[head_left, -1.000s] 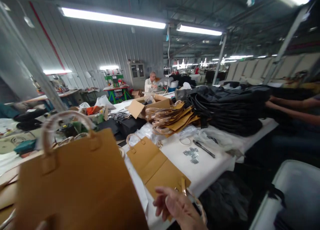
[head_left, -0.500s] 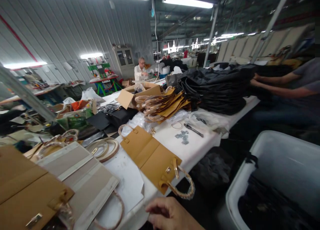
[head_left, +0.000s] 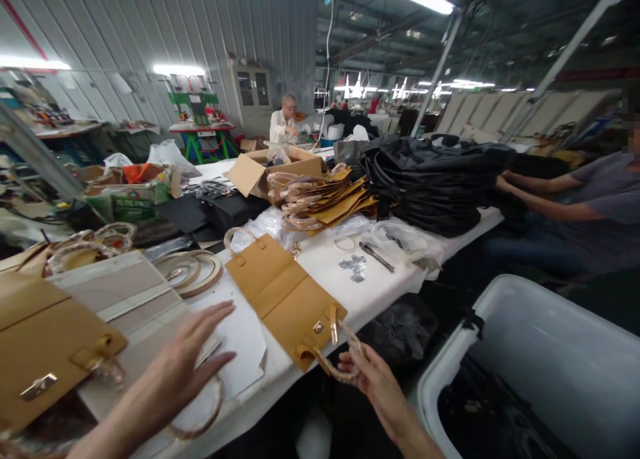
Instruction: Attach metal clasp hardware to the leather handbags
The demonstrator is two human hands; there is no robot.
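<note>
Tan bag panel (head_left: 283, 299) flat on the white counter (head_left: 320, 262), unfolded, metal clasp (head_left: 319, 326) near its lower end; right hand (head_left: 377, 386) grasps the panel's clear ring handle (head_left: 333, 369) at the counter edge, fingers curled around the ring; left hand (head_left: 185, 352) released, fingers spread, over a white paper pattern (head_left: 240, 332) and beside a beige panel (head_left: 115, 306); second tan bag (head_left: 50, 339) lies farther left; round hoop handles (head_left: 190, 272) lie just beyond the hand.
</note>
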